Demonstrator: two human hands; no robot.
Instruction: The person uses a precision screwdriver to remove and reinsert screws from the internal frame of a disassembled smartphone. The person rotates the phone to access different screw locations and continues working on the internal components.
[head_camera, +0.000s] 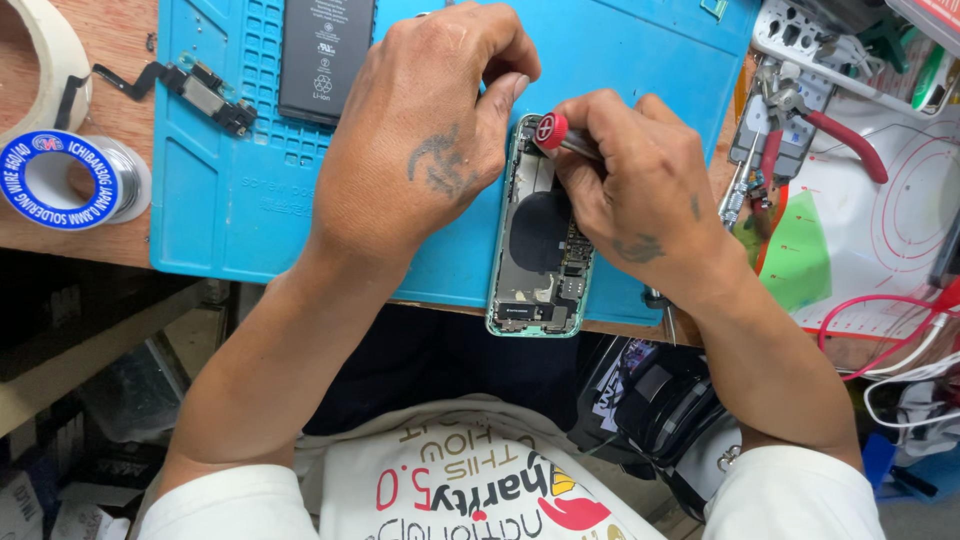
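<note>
An opened green-framed phone (540, 270) lies back-open on a blue work mat (230, 200), its lower end past the table edge. My left hand (425, 130) rests over the phone's upper left side, fingers curled and the thumb against the frame. My right hand (630, 185) grips a small screwdriver with a red cap (552, 130), held over the phone's upper part. The screwdriver's tip is hidden under my fingers.
A black phone battery (325, 55) and a small flex part (205, 92) lie on the mat's far left. A solder wire spool (65, 180) sits on the wooden table at left. Red-handled pliers (830, 130), a white mat and cables crowd the right side.
</note>
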